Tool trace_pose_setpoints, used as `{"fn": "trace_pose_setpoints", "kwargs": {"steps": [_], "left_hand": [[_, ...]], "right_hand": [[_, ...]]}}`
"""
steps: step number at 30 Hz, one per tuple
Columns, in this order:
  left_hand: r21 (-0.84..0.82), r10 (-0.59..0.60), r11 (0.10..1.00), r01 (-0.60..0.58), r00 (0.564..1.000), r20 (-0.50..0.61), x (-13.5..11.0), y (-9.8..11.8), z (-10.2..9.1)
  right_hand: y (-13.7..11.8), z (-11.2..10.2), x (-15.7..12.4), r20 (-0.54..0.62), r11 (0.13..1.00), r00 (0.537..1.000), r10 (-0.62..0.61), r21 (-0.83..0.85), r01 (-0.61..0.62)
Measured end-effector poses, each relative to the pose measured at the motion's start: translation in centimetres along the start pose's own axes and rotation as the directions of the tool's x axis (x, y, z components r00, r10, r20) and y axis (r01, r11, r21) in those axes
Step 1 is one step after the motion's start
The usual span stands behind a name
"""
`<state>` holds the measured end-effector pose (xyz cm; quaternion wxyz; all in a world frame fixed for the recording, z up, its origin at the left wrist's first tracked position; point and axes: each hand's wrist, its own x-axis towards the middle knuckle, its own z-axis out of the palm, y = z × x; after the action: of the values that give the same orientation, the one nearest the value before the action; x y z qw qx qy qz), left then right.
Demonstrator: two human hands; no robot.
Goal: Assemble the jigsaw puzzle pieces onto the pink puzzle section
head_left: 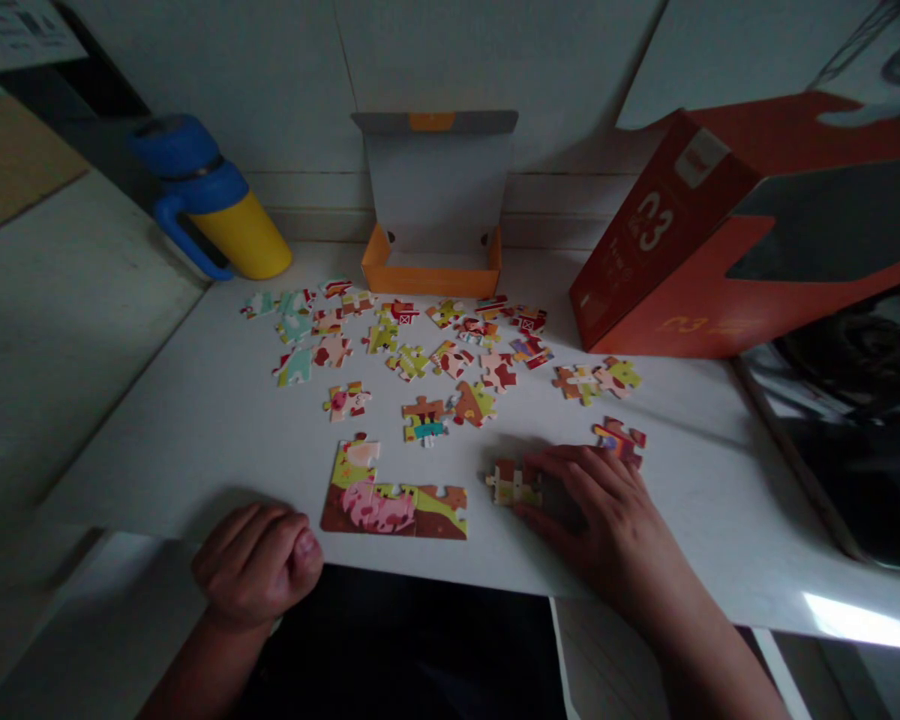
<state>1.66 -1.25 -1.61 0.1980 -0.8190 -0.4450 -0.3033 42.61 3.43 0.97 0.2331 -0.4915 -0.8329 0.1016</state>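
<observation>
My left hand [259, 562] rests at the white table's front edge [195, 480], curled into a loose fist with nothing visible in it, just left of a joined patch of puzzle pieces [394, 495] showing a pink animal on green and brown. My right hand [596, 510] lies on the table with its fingers curved over a small joined bit of puzzle [514, 484], fingertips touching it. Several loose colourful puzzle pieces [420, 350] are spread across the table's middle. One loose piece [619, 438] lies just beyond my right hand.
An open orange and grey box [433, 215] stands at the back against the wall. A blue and yellow bottle [210, 205] lies at the back left. A large orange carton [720, 240] leans at the right, with a dark tray-like object [847, 430] beside it.
</observation>
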Motion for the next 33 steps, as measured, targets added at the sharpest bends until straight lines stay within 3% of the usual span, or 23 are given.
{"fn": "trace_pose_setpoints", "kwargs": {"steps": [27, 33], "left_hand": [[-0.003, -0.001, 1.0, 0.001, 1.0, -0.004, -0.02, -0.06, 0.08], [-0.003, 0.006, 1.0, -0.006, 1.0, -0.004, 0.09, -0.06, 0.02]], "right_hand": [[0.01, 0.17, -0.01, 0.01, 1.0, 1.0, 0.015, -0.009, -0.015], [0.22, -0.28, 0.48, 0.009, 0.995, 0.999, 0.04, -0.089, -0.039]]}}
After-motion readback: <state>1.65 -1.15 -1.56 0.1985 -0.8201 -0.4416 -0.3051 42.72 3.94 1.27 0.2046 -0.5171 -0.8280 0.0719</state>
